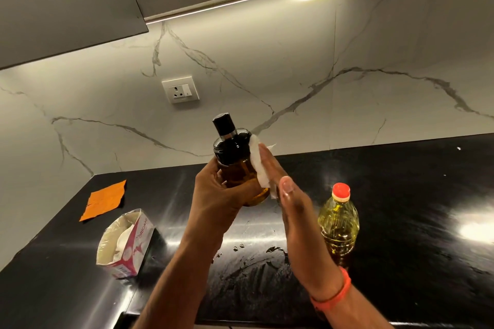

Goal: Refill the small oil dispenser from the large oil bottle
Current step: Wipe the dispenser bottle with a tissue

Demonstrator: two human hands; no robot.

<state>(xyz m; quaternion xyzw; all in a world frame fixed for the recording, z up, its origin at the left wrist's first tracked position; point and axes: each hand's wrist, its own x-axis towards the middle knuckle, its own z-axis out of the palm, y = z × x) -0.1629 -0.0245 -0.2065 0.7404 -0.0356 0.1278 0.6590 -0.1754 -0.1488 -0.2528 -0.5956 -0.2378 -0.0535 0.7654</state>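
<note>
The left hand (213, 195) grips the small amber-filled glass oil dispenser with black cap (235, 165) above the black counter (401, 222). The right hand's (291, 200) straight fingers press a white tissue (258, 165) against it. The large red-capped plastic bottle of yellow oil (339, 224) stands upright just right, roughly full.

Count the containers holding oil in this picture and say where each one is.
2. The small oil dispenser is held up above the counter, gripped by the left hand. The large oil bottle stands capped on the counter, right of the right hand.
</note>
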